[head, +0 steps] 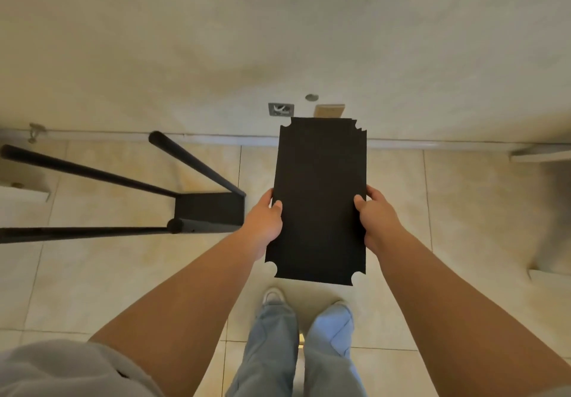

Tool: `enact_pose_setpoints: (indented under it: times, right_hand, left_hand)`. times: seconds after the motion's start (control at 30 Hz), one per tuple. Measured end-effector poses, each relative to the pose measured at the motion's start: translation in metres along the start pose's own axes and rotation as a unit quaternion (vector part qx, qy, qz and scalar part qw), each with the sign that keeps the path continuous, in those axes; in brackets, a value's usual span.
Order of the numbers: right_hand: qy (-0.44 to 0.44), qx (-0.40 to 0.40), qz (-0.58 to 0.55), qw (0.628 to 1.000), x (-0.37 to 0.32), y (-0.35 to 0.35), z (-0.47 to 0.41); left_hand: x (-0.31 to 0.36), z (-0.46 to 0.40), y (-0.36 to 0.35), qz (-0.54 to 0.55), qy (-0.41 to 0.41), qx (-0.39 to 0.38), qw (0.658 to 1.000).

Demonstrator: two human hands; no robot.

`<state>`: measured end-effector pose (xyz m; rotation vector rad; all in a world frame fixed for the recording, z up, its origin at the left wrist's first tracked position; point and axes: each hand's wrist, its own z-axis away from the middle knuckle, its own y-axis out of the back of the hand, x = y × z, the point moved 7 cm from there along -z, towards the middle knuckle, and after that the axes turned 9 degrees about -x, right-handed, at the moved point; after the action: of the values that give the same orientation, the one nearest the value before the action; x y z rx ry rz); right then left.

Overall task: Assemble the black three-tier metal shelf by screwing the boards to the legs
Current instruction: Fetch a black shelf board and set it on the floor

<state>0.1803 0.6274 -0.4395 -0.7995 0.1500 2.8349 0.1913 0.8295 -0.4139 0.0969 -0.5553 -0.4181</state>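
A view from above, looking down at a person's arms and legs over a pale tiled floor (432,211), with a light wall (278,41) filling the upper half of the picture.

At about nine o'clock stands the partly built shelf frame (204,211): a black bottom board on the floor with four black round legs (92,174) rising from its corners toward the camera and fanning out to the left edge.

At the centre, just toward three o'clock, the person holds a stack of black boards (319,201) flat and lengthwise above the floor, well apart from the frame. Each board has a rounded notch cut at every corner; stepped edges at the far right corner show more than one board in the stack.

The left hand (265,226) grips the stack's left long edge, thumb on top. The right hand (375,217) grips the right long edge in the same way.

At six o'clock are light blue jeans (296,350) and a white shoe (273,296).

At twelve o'clock, by the wall's foot, lie a small grey packet (280,109) and a tan card piece (329,111); what they are cannot be told.
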Motion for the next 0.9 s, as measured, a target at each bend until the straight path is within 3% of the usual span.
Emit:
enact_pose_setpoints:
  times: [0.67, 0.9]
  right_hand:
    - [0.031, -0.021, 0.081, 0.996, 0.179, -0.069, -0.35]
    - [0.022, -0.016, 0.128, 0.991, 0.224, -0.071, -0.427]
  left_hand:
    - [-0.197, -0.346, -0.036, 0.061, 0.048, 0.061, 0.995]
    - [-0.238, -0.416, -0.055, 0.052, 0.065, 0.072, 0.994]
